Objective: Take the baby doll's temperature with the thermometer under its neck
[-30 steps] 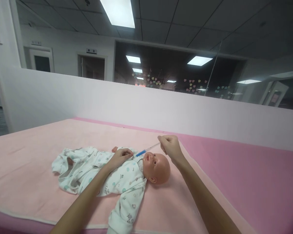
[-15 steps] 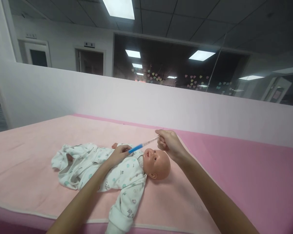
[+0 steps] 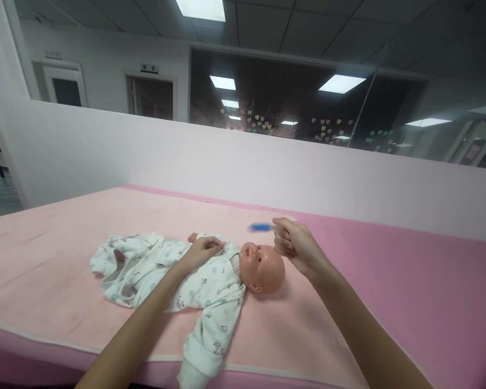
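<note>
A baby doll [image 3: 263, 268] lies on its back on a pink mat, its bald head to the right. It wears a white, patterned onesie [image 3: 210, 292]; one sleeve hangs toward the near edge. My left hand [image 3: 202, 253] rests on the doll's chest, fingers loosely spread and holding nothing. Above the doll's head, my right hand [image 3: 295, 243] is closed around one end of a slim thermometer [image 3: 261, 227]. Its blue end points left, blurred by motion, and the gripped part is hidden in my fist.
The light pink mat [image 3: 65, 243] covers much of a darker pink padded surface [image 3: 421, 281]. A low white wall [image 3: 243, 162] runs along the back, with a dark window [image 3: 291, 97] and doorways beyond it.
My right hand has shifted slightly right, and the thermometer has swung from slanting down by my left hand to nearly level above the doll's head. My left hand stays on the chest.
</note>
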Demonstrator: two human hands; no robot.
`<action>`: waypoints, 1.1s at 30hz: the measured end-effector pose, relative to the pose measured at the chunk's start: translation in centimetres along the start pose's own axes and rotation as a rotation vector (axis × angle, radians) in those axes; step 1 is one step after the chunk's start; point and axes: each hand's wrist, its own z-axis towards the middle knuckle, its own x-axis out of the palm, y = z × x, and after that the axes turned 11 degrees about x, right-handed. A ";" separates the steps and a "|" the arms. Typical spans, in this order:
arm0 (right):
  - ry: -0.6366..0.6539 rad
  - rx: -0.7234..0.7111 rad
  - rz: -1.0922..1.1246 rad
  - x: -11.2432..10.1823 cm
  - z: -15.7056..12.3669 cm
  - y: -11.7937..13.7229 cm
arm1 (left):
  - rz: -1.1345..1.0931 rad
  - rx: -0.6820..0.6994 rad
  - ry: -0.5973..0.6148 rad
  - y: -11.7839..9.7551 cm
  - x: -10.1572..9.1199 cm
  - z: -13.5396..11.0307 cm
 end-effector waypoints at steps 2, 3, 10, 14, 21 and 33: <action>-0.183 -0.157 -0.192 0.0 -1.4 -1.6 | -0.063 0.007 0.066 -0.7 -0.2 -0.2; -0.305 -0.275 -0.316 0.1 -2.2 -2.8 | -0.092 0.013 0.115 -1.1 -0.3 -0.2; -0.456 -1.087 -1.103 1.0 -7.9 -12.9 | -0.121 0.028 0.212 -1.3 -0.5 -0.4; -0.322 -0.911 -1.259 1.9 -7.8 -16.0 | -0.127 0.030 0.249 -1.0 -0.5 -0.5; -0.008 -0.370 -1.331 2.7 -5.9 -16.4 | -0.141 0.043 0.292 -1.8 -0.8 -0.6; -0.240 -0.515 -0.604 10.5 0.1 -9.2 | -0.162 0.065 0.232 -1.1 -0.8 -0.7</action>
